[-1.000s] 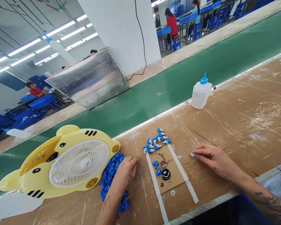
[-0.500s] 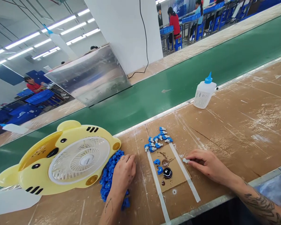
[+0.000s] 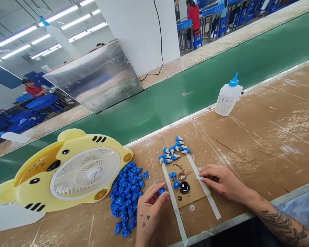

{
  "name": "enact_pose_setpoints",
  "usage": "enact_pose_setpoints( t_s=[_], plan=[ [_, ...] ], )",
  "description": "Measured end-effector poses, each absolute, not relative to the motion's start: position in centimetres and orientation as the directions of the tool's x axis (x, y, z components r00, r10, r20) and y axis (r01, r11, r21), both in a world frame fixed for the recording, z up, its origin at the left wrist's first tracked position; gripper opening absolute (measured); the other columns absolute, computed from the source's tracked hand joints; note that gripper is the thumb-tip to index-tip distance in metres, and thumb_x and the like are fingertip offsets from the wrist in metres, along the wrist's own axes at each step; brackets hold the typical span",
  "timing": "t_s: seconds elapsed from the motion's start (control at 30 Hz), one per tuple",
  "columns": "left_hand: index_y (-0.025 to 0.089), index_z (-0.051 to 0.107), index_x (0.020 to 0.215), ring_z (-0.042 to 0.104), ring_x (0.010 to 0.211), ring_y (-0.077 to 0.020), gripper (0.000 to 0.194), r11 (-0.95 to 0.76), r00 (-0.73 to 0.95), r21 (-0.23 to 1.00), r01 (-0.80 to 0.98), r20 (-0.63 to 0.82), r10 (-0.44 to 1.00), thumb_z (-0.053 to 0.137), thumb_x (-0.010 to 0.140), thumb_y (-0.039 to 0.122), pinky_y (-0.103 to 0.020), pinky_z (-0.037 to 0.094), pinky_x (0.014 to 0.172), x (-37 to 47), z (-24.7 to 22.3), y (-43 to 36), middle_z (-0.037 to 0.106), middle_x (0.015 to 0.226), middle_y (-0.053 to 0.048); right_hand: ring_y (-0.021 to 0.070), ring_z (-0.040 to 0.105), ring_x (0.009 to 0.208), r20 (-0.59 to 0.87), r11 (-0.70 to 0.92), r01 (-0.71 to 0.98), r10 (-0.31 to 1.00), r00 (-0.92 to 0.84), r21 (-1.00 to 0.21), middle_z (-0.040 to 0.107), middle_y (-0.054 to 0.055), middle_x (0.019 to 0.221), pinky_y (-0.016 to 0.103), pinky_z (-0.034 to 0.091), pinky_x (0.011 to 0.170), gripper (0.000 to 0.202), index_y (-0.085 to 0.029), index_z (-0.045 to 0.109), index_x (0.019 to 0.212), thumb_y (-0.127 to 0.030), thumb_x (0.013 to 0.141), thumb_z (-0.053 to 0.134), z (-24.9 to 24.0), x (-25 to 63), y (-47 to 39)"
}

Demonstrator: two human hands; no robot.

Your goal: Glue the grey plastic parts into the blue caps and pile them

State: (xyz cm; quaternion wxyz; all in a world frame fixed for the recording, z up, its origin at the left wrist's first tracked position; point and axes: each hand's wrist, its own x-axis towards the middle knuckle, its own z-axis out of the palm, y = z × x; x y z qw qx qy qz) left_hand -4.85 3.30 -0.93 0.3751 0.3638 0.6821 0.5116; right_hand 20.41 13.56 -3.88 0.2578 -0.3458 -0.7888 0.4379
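My left hand [image 3: 151, 211] pinches one small blue plastic piece [image 3: 162, 190] between thumb and fingertips, just left of the taped cardboard square [image 3: 193, 199]. Beside that hand spreads a heap of similar blue pieces [image 3: 127, 192]. On the cardboard's right side, my right hand [image 3: 222, 180] is closed in a pinch on a small whitish piece [image 3: 199, 178], mostly hidden by the fingertips. A glossy dark blob of liquid [image 3: 184, 187] sits on the cardboard, with two blue pieces [image 3: 175, 185] near it. Several blue-and-white joined pieces [image 3: 174, 156] lie along its far edge.
A yellow animal-faced fan [image 3: 67, 171] lies left of the heap. A white squeeze bottle [image 3: 226, 99] with a blue nozzle stands at the back right. Behind runs a green conveyor belt [image 3: 167, 99], with a metal panel [image 3: 98, 79] beyond. People sit at far benches.
My left hand has come off the heap toward the cardboard, now with a blue piece in its fingers. My right hand has shifted slightly left, still pinching the whitish piece.
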Motion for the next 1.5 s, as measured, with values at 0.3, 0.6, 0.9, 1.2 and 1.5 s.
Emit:
enact_pose_setpoints(
  t_s=[0.3, 0.6, 0.9, 1.2, 1.5],
  plan=[
    [0.026, 0.083, 0.097, 0.072, 0.064, -0.0185, 0.027, 0.143, -0.315, 0.959, 0.243, -0.062, 0.947, 0.075, 0.078, 0.042, -0.028, 0.061, 0.057, -3.1, -2.3, 2.8, 0.077, 0.098, -0.009, 0.0182, 0.065, 0.076, 0.141, 0.385, 0.289, 0.78, -0.61, -0.876, 0.073, 0.007, 0.085, 0.029, 0.051, 0.07, 0.03, -0.02, 0.076, 0.092, -0.039, 0.099, 0.054, -4.2, 20.6, 13.4],
    [0.031, 0.081, 0.103, 0.077, 0.082, -0.0213, 0.021, -0.005, -0.183, 0.834, 0.551, 0.127, 0.975, 0.066, 0.088, 0.032, -0.028, 0.063, 0.069, -2.7, -4.3, 2.6, 0.081, 0.097, -0.007, 0.0157, 0.063, 0.069, 0.231, 0.466, 0.271, 0.765, -0.601, -0.842, 0.071, 0.005, 0.078, 0.025, 0.049, 0.066, 0.035, -0.02, 0.075, 0.091, -0.039, 0.103, 0.048, -3.6, 20.0, 12.4],
    [0.028, 0.08, 0.107, 0.072, 0.065, -0.0186, 0.025, -0.042, -0.076, 0.709, 0.704, 0.134, 0.988, 0.061, 0.09, 0.025, -0.029, 0.059, 0.065, -2.1, -4.0, 3.1, 0.078, 0.087, -0.006, 0.0158, 0.07, 0.075, 0.209, 0.379, 0.185, 0.784, -0.584, -0.907, 0.075, 0.006, 0.083, 0.024, 0.053, 0.07, 0.026, -0.02, 0.079, 0.091, -0.026, 0.099, 0.055, -4.3, 18.9, 11.0],
    [0.026, 0.079, 0.109, 0.071, 0.062, -0.0175, 0.025, -0.035, -0.01, 0.676, 0.736, 0.062, 0.998, 0.061, 0.09, 0.024, -0.026, 0.059, 0.061, -2.5, -3.4, 3.3, 0.078, 0.086, -0.007, 0.0151, 0.069, 0.072, 0.074, 0.159, 0.116, 0.844, -0.531, -0.981, 0.075, 0.005, 0.085, 0.023, 0.054, 0.066, 0.014, -0.021, 0.078, 0.082, -0.022, 0.088, 0.066, -3.8, 18.5, 10.8],
    [0.023, 0.082, 0.085, 0.076, 0.071, -0.0253, 0.028, 0.198, -0.449, 0.937, 0.288, -0.051, 0.892, 0.083, 0.067, 0.045, -0.034, 0.064, 0.065, -0.6, -3.0, 3.0, 0.081, 0.08, -0.009, 0.0161, 0.069, 0.074, -0.006, 0.005, 0.021, 0.877, -0.48, -1.0, 0.076, 0.005, 0.083, 0.023, 0.054, 0.065, 0.02, -0.021, 0.081, 0.083, -0.037, 0.088, 0.07, -3.7, 17.6, 10.4]
  ],
)
